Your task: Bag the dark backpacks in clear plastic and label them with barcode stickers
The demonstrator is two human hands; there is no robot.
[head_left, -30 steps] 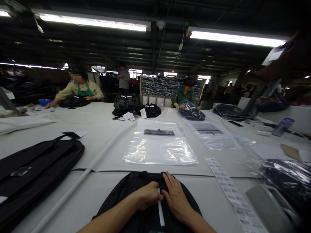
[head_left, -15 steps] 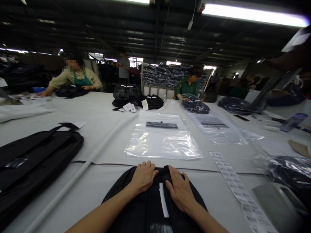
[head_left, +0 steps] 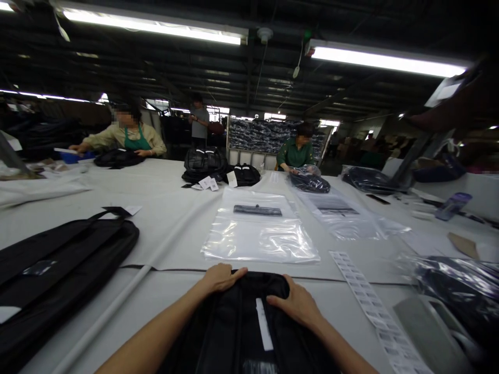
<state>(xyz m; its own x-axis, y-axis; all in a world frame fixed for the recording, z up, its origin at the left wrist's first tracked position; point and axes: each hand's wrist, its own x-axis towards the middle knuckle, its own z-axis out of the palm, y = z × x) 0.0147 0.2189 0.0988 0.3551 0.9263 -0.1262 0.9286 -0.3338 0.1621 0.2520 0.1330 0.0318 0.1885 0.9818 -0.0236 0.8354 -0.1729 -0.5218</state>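
A black backpack with a white strip on it lies in front of me, its lower part cut off by the frame edge. My left hand grips its top left edge, thumb over the upper side and fingers curled down behind. On the top right edge, my right hand holds the bag the same way, thumb pointing inward. Beyond the bag's top lie flat clear plastic bags with a dark printed panel. Another black backpack rests to the left.
A strip of printed labels and a grey device lie on the right, near a plastic-wrapped dark bag. Black bags with tags stand farther back. Co-workers handle bags across the white table.
My hands have gone from lying flat on the backpack to gripping its top edges at both sides. The bag's top now looks narrower and raised. The view has tilted up slightly.
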